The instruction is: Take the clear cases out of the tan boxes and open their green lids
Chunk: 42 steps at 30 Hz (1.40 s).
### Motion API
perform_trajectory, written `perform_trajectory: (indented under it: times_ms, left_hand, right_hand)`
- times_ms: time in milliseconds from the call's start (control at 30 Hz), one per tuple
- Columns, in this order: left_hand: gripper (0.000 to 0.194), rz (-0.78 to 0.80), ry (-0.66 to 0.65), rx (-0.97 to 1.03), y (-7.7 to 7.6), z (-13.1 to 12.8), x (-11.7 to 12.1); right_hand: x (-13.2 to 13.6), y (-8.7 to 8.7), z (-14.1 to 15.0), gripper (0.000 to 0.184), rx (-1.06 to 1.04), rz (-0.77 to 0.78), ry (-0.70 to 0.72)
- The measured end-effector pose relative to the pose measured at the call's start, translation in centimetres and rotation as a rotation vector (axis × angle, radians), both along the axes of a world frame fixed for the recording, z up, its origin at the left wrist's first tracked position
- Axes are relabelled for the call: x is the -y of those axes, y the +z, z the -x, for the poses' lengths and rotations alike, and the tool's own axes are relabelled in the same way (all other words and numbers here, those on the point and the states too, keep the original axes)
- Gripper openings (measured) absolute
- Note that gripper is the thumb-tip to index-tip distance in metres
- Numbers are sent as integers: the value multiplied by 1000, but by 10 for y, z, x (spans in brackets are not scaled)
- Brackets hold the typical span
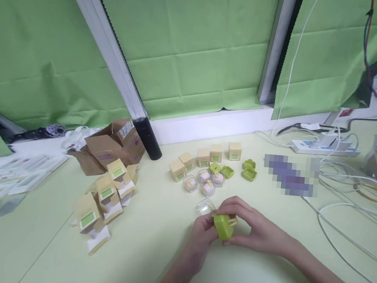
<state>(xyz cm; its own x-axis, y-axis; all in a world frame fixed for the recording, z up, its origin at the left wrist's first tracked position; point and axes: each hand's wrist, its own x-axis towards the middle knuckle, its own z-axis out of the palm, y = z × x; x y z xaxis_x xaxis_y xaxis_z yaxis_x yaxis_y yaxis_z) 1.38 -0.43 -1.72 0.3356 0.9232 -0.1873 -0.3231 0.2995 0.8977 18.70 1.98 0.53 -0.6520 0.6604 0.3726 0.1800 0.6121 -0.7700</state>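
Observation:
A small rounded green case (223, 228) with a pale yellow strap is held between both hands, just above the table. My left hand (200, 237) grips its left side, fingers closed around the edge. From the right, my right hand (255, 224) pinches it between thumb and fingers, beside the strap. Right behind my left hand is a clear plastic case (204, 206), partly hidden by the fingers. Farther back sit several clear cases (208, 187) with pale pink contents and yellow straps. Near them lie open green case halves (249, 174).
Several small tan boxes (203, 157) with green windows stand at the back. More tan boxes (106, 191) are piled on the left by a brown carton (115, 146) and a black cylinder (147, 138). White cables (333, 220) and a power strip (323, 147) occupy the right.

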Motion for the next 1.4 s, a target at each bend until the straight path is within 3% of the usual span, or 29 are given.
perform_trajectory:
  times_ms: [167, 333, 433, 567, 633, 700, 867, 1000, 1100, 1233, 1400]
  left_hand:
    - [13, -191, 42, -89, 1, -2, 0]
    - [9, -221, 43, -100, -3, -4, 2]
    - [20, -289, 72, -211, 2, 1, -1]
    - [50, -613, 45, -722, 14, 6, -21]
    - [46, -774, -62, -901, 16, 1, -35]
    - [34, -859, -128, -950, 16, -6, -47]
    - [30, -751, -158, -806, 15, -18, -46]
    - [39, -348, -64, -247, 12, -16, -28]
    - [39, -148, 89, 58, 10, -13, -19]
    - [26, -125, 163, 135, 11, -9, -16]
    - [28, -130, 133, 130, 11, -3, -15]
  right_hand:
    - [1, 6, -4, 47, 12, -41, 30]
    - [-1, 5, -13, 46, 6, -107, -1]
    - [-10, 4, -30, 37, -185, -102, -198]
    - [-24, 5, -52, 31, -523, -3, -648]
    - [-27, 6, -54, 30, -584, 50, -701]
    - [-27, 6, -50, 30, -578, 102, -642]
    - [-22, 5, -34, 34, -522, 196, -430]
    - [-19, 3, -25, 37, -496, 287, -361]
    - [-15, 0, -20, 38, -380, 227, -349]
    - [-10, -7, -15, 47, -135, 25, -265]
    - [-7, -12, -13, 47, -84, -96, -288]
